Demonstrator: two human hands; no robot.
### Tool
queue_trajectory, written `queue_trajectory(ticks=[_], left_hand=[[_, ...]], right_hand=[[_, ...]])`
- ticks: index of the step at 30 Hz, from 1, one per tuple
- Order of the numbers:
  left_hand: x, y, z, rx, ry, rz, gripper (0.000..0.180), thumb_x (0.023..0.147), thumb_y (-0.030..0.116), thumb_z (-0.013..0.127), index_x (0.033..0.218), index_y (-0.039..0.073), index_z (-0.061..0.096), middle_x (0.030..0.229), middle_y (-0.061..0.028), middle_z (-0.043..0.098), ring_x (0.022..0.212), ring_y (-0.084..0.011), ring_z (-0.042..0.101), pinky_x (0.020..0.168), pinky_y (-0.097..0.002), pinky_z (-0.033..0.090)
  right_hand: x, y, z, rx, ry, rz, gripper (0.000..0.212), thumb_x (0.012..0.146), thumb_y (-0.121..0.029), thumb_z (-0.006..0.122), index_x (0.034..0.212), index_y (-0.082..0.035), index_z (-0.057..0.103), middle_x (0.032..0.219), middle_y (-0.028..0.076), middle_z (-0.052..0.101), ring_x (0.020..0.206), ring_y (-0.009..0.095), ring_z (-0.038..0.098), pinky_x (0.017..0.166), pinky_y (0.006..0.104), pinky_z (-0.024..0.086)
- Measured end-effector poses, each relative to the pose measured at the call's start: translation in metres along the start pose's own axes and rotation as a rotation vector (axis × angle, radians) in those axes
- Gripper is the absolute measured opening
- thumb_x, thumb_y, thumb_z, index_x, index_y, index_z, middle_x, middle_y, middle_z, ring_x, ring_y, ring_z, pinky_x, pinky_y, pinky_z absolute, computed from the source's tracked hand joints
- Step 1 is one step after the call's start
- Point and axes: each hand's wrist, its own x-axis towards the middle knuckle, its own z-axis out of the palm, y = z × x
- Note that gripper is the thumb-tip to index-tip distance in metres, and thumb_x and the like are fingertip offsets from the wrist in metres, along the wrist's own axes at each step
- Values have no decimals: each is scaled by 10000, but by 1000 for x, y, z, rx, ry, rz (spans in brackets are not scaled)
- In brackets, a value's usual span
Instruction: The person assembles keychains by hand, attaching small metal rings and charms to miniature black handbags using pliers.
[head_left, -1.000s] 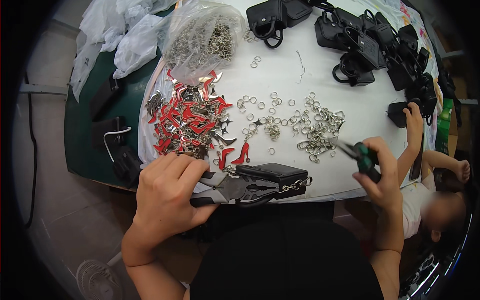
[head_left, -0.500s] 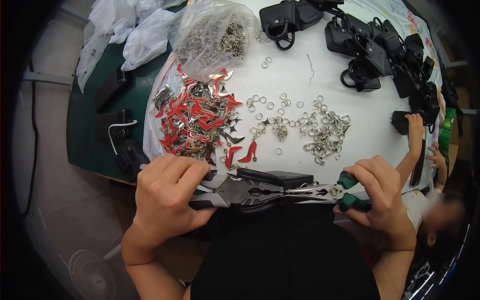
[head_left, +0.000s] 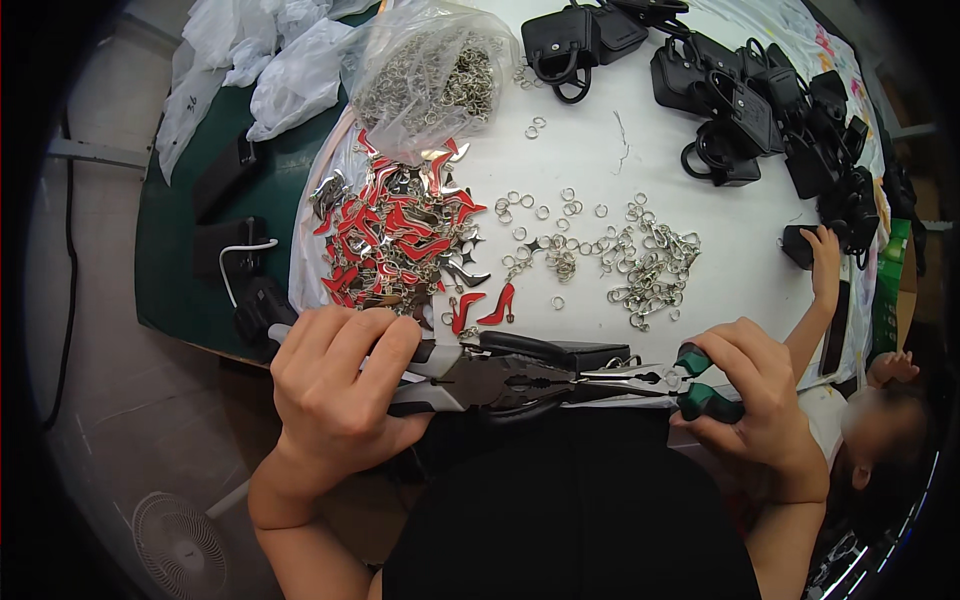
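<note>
My left hand (head_left: 345, 385) is closed round the grey handles of a large pair of pliers (head_left: 490, 382). Green-handled needle-nose pliers (head_left: 690, 383) are gripped in my right hand (head_left: 750, 385). The two pairs point at each other, and their jaw tips meet or overlap in front of me; what sits between the tips is too small to make out. Just behind the tools lies a small black handbag (head_left: 590, 354), partly hidden by them. Beyond my left hand is a heap of red high-heel shoe charms (head_left: 390, 235), with two red charms (head_left: 495, 305) apart from it.
Loose metal rings and clasps (head_left: 650, 260) lie mid-table. A clear bag of rings (head_left: 430, 80) stands at the back. Small black bags (head_left: 730, 110) pile up at the back right, where another person's hand (head_left: 825, 260) touches one. White plastic bags (head_left: 290, 80) cover the far left.
My left hand's pliers have tilted slightly and shifted a little right, toward the other pair. At the right, the other person's lower hand has moved down.
</note>
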Motion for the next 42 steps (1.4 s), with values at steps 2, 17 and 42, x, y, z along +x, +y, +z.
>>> queue_trajectory(ticks=[2,17,42], left_hand=[[-1,2,-1,-73,-61,-49,583,416,170,823,951,34,636,882,-88,613,745,-283,592,646,-393,462],[-62,25,85,-313,-41,-120,605,535,226,897,1060,33,666,1034,-97,590,955,-319,584,850,-435,493],[1,-12,75,-1013,-65,-326,436,725,213,856,1078,19,686,1002,-103,692,914,-230,637,815,-344,488]], right_hand=[[1,-1,-2,-100,32,-34,581,626,-280,881,1065,7,632,919,120,633,711,262,593,610,357,479],[-17,22,4,-162,5,-64,583,564,-300,862,1024,-17,644,878,86,607,668,254,558,579,370,443],[75,53,101,3,45,-284,202,748,-112,756,947,-109,719,1024,-17,610,981,194,547,850,344,407]])
